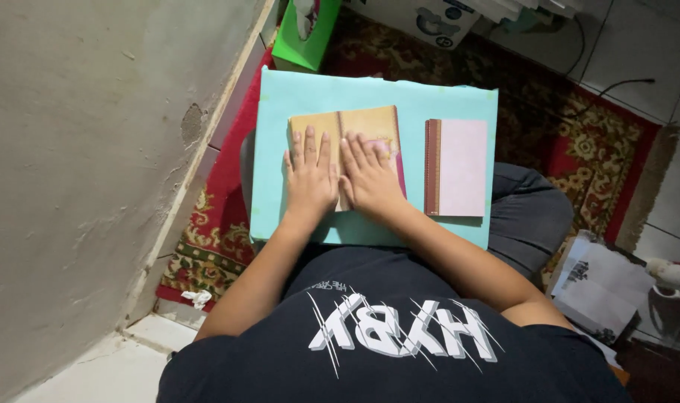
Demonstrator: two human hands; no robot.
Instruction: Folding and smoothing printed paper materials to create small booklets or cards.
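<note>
Far left: grey plaster wall [78, 186], chipped patch near its base, with a small crumpled white scrap [198, 298] on the floor by the skirting. Next over, a red patterned rug [601, 157] runs under everything; a green box [306, 33] sits at its top edge. The person sits cross-legged with a light blue board [295, 97] across the lap, flat, long side running left-right. On the board's left half lies an open tan book [355, 123], spine vertical, top edge near the board's far edge. Left hand [310, 179] lies palm down on the book's left page, fingers [310, 145] straight and slightly spread, not gripping anything. Right hand [370, 179] lies palm down on the right page, just beside the left hand, thumbs nearly touching; its fingers are also flat and slightly fanned, pressing the page rather than pinching. Right of that, apart from the open book, a closed pink book [459, 168] with a brown spine lies on the board's right half. Far right: loose printed papers [601, 287] on the floor beside the knee, white tile [653, 45] beyond the rug.
</note>
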